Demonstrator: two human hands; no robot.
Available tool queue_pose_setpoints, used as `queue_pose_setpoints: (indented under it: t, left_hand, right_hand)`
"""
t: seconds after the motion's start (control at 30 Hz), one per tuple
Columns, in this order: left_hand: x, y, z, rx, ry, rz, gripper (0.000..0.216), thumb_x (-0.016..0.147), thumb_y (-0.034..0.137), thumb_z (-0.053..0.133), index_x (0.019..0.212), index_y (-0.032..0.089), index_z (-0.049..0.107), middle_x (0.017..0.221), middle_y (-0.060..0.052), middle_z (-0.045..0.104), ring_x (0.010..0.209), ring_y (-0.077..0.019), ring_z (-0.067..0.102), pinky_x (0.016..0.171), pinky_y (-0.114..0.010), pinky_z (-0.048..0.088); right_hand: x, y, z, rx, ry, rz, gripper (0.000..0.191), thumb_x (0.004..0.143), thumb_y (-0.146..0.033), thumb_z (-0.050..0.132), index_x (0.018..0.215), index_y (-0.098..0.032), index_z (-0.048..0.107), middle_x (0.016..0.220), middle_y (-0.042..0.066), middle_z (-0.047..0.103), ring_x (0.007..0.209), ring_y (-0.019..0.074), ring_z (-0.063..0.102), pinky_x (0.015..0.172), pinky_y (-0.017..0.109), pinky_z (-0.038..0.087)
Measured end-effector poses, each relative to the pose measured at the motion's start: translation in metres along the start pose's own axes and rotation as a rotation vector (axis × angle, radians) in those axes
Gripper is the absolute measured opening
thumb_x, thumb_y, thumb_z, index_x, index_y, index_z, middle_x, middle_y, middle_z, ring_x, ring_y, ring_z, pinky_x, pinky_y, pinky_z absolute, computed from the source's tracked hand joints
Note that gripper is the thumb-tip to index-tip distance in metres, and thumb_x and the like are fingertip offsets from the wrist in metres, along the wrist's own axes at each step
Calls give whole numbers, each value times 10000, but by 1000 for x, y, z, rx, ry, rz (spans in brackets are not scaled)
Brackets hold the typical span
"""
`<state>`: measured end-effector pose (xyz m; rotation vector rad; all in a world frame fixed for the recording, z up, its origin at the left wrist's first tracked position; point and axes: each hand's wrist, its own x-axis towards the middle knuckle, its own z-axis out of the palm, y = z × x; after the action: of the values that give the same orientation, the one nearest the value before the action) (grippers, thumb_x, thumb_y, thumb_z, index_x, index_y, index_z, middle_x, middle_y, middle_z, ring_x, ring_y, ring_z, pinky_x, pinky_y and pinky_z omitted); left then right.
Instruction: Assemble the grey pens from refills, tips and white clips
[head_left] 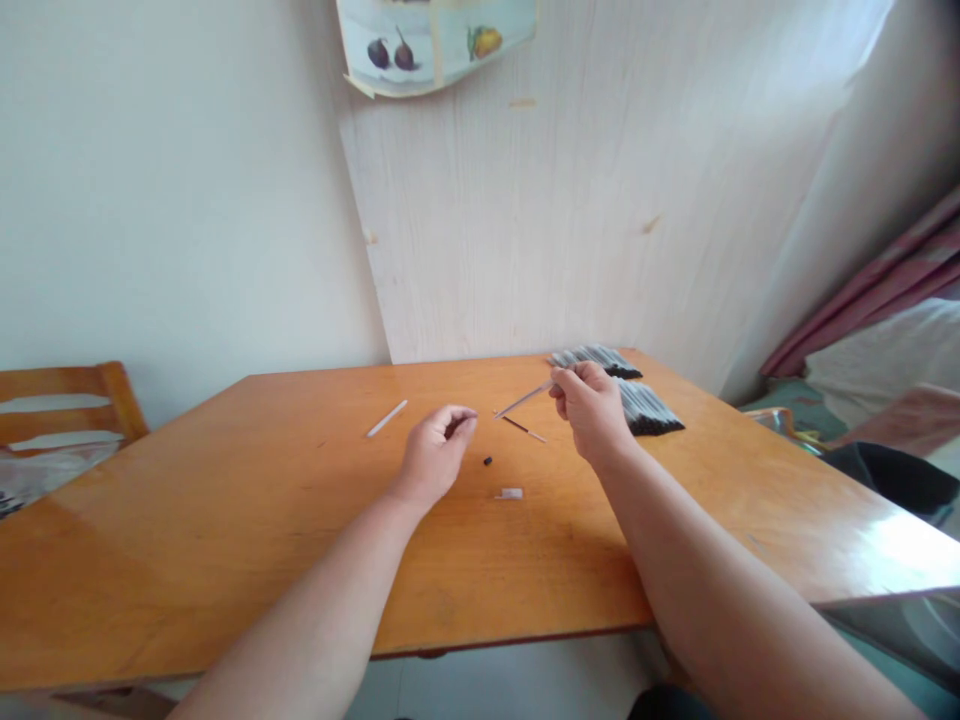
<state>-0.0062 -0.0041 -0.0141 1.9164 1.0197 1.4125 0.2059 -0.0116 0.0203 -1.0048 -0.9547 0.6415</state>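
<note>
My right hand (pixel 592 405) pinches one end of a thin clear pen barrel (pixel 525 398), which points left and slightly down above the table. Opposite it, my left hand (pixel 441 440) has its thumb and fingers closed together; whatever may be between them is hidden. Beneath the barrel lies a pen refill (pixel 523 429), dark along part of its length. Nearer to me are a small black plug (pixel 487 461) and a clear pen cap (pixel 511 494). Left of my left hand rests a whitish tube (pixel 387 418).
Behind my right hand lie two bundles of clear pens with black ends, a nearer one (pixel 651 408) and a farther one (pixel 596 357). The wooden table (pixel 225 520) meets a panelled wall. A wooden chair (pixel 67 395) stands at the left.
</note>
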Motion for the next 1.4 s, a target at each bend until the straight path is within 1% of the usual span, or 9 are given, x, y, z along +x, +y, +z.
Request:
queue_pose_setpoints:
  t: [0.07, 0.17, 0.27, 0.43, 0.83, 1.07, 1.17, 1.27, 1.4]
  left_hand:
    - [6, -4, -5, -231, 134, -167, 164, 814, 312, 615, 907, 178, 604, 760, -25, 641, 695, -132, 592, 673, -264, 462]
    - [10, -8, -10, -530, 238, -338, 174, 783, 275, 646, 884, 167, 556, 789, -39, 663, 698, -129, 623, 674, -269, 486]
    - [12, -9, -12, -706, 270, -432, 146, 765, 192, 657, 858, 156, 549, 799, -53, 675, 727, -130, 648, 707, -267, 501]
    - [13, -9, -12, -826, 280, -511, 88, 781, 110, 626, 820, 143, 554, 784, -64, 680, 708, -121, 655, 676, -235, 508]
    - [14, -9, -13, -859, 286, -574, 56, 811, 116, 613, 822, 140, 563, 773, -56, 678, 680, -101, 650, 639, -212, 519]
    - [11, -7, -10, -805, 234, -586, 111, 785, 177, 662, 805, 141, 559, 751, -53, 672, 661, -104, 642, 638, -226, 510]
    - [10, -6, -8, -738, 192, -569, 160, 773, 234, 679, 817, 147, 553, 731, -42, 662, 639, -102, 628, 606, -214, 482]
    - [9, -7, -8, -654, 159, -526, 215, 765, 309, 685, 870, 151, 582, 689, -10, 631, 571, -77, 577, 539, -184, 420]
    - [8, -7, -8, -555, 121, -464, 313, 747, 412, 682, 900, 141, 642, 614, 27, 557, 483, -46, 470, 469, -170, 327]
  right_hand:
    - [-4, -1, 3, 55, -47, 19, 172, 731, -304, 617, 708, -202, 480, 581, -20, 566, 428, 67, 407, 399, 206, 282]
    - [-11, -3, 8, 88, -100, 24, 148, 727, -275, 615, 706, -199, 490, 582, -15, 577, 440, 73, 440, 410, 207, 318]
    - [-16, -4, 11, 101, -133, 16, 136, 730, -274, 614, 715, -198, 502, 600, -7, 591, 466, 83, 478, 427, 211, 357]
    - [-22, -4, 14, 99, -162, 9, 134, 733, -275, 615, 730, -198, 505, 625, -3, 604, 498, 91, 512, 454, 214, 394]
    - [-23, -6, 14, 55, -181, 1, 131, 738, -275, 603, 768, -204, 498, 642, -2, 601, 516, 99, 519, 468, 221, 406]
    - [-27, -1, 18, 30, -234, -2, 136, 758, -287, 595, 765, -201, 490, 672, 5, 620, 521, 92, 523, 488, 223, 414]
    - [-27, 2, 18, 15, -255, -6, 140, 763, -294, 592, 769, -200, 489, 668, 5, 618, 528, 96, 532, 491, 225, 417]
    - [-26, 3, 18, -22, -285, 20, 145, 760, -303, 591, 787, -199, 495, 653, 2, 618, 508, 92, 515, 468, 215, 389]
    - [-31, 1, 19, -123, -408, 57, 166, 782, -345, 578, 829, -194, 527, 596, -12, 601, 451, 82, 455, 419, 204, 315]
